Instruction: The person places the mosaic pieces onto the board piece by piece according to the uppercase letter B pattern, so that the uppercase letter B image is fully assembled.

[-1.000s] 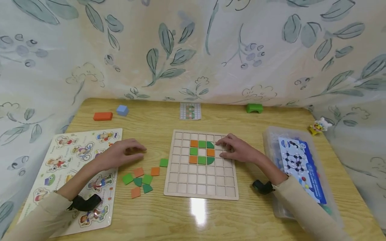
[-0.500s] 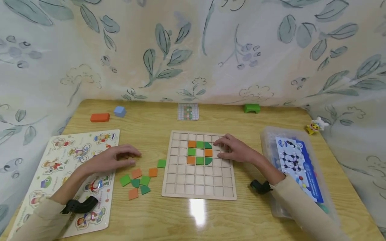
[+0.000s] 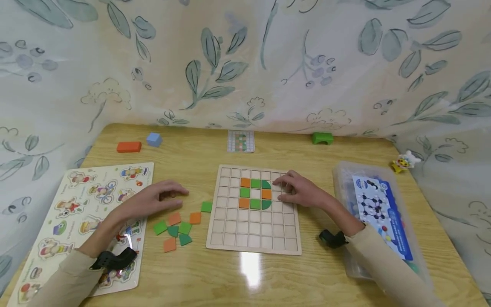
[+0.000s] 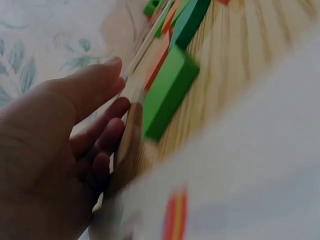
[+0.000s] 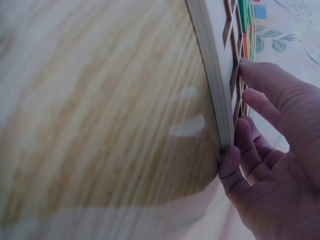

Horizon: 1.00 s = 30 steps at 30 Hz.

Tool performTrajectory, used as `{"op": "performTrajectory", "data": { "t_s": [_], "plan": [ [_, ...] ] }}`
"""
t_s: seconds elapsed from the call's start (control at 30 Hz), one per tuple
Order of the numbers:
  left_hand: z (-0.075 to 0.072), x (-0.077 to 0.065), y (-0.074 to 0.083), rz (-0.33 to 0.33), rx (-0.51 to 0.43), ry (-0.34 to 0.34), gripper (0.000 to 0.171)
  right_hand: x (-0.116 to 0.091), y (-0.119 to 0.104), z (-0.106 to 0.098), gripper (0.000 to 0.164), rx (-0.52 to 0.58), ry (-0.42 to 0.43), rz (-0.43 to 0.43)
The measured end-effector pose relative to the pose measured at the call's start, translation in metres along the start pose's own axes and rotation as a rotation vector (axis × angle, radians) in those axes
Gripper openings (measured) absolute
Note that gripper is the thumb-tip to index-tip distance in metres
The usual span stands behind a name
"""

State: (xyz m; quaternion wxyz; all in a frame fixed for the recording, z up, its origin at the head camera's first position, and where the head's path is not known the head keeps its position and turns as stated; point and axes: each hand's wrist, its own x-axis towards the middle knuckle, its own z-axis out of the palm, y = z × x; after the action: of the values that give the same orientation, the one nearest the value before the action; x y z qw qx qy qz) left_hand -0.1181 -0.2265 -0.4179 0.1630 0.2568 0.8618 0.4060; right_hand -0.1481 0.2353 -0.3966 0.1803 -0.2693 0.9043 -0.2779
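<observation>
Only the right wrist view shows the right hand [image 5: 287,172], fingers loosely bent, touching the board [image 5: 214,65] at its edge; the left hand [image 3: 155,198], fingers slightly parted, holds nothing.

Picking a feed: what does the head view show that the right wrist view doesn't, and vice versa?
Only head: the left hand, the small printed white card, the clear plastic box.
Only right wrist: the palm side of the right hand, one fingertip at the edge of the square wooden grid board.
Both: the right hand, board, flat green and orange tiles.
</observation>
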Motion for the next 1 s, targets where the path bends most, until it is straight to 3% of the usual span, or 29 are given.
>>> {"op": "performTrajectory", "data": {
  "t_s": [0.37, 0.73, 0.87, 1.0],
  "plan": [
    [0.019, 0.031, 0.013, 0.087, 0.038, -0.02, 0.033, 0.001, 0.002, -0.002, 0.04, -0.007, 0.004, 0.01],
    [0.029, 0.03, 0.016, 0.065, 0.055, 0.045, 0.034, 0.0, 0.001, 0.0, 0.04, -0.007, -0.001, 0.0],
    [0.033, 0.032, 0.015, 0.108, 0.083, 0.072, 0.033, 0.0, 0.001, -0.001, 0.04, 0.015, 0.001, -0.009],
    [0.036, 0.035, 0.015, 0.165, 0.184, 0.085, 0.037, -0.001, 0.002, -0.001, 0.04, 0.03, 0.011, -0.016]
  ]
}}
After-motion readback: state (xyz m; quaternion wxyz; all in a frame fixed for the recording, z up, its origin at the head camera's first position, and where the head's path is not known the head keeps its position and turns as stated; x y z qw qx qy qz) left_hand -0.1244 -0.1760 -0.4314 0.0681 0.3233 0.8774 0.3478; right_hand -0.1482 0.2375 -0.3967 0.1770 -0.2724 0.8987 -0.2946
